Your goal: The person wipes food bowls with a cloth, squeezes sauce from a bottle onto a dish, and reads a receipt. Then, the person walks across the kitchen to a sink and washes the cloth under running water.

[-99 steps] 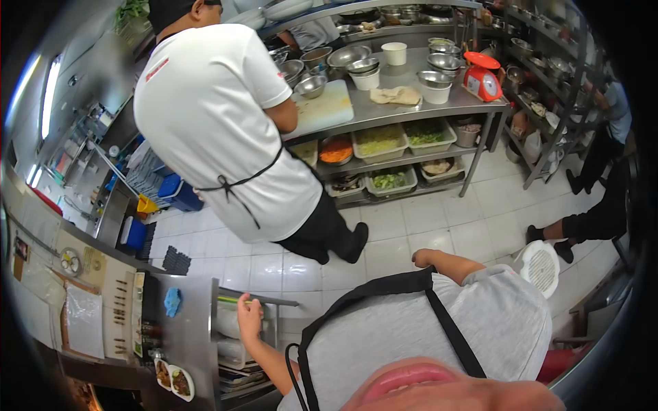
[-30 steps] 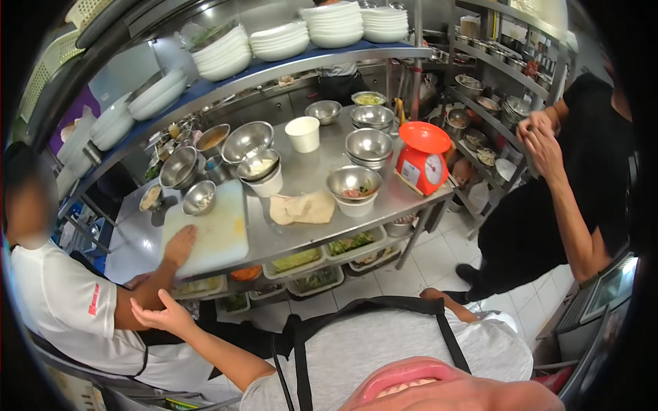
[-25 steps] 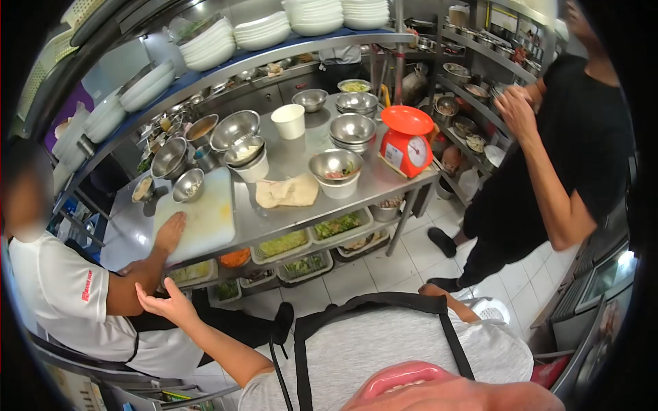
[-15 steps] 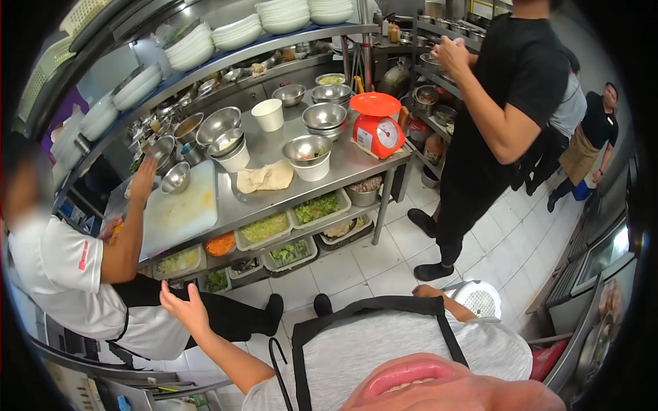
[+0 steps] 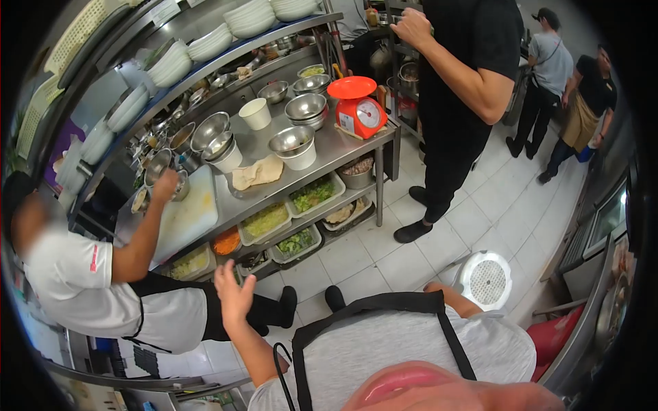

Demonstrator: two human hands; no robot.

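Note:
My left hand (image 5: 234,294) is raised in front of me with the fingers apart and nothing in it. It hangs in the air near the lower shelf of the prep table. My right hand (image 5: 434,287) is held low by my side, mostly hidden behind my black apron (image 5: 363,304), and its fingers do not show. A round white stool (image 5: 485,281) with a perforated seat stands just beyond it. Closest to my left hand on the shelf are a container of chopped greens (image 5: 296,243) and a tray of shredded lettuce (image 5: 264,226).
At the steel table (image 5: 257,188), a co-worker in white (image 5: 89,274) reaches toward metal bowls beside a cutting board (image 5: 188,216). A red scale (image 5: 358,106) and a beige cloth (image 5: 257,172) lie on it. A person in black (image 5: 462,75) stands at its right end; two others are farther back.
My view has turned, and my left hand has shifted right in it, still open. The co-worker in white has lowered a raised hand to the bowls. People at the right show more fully.

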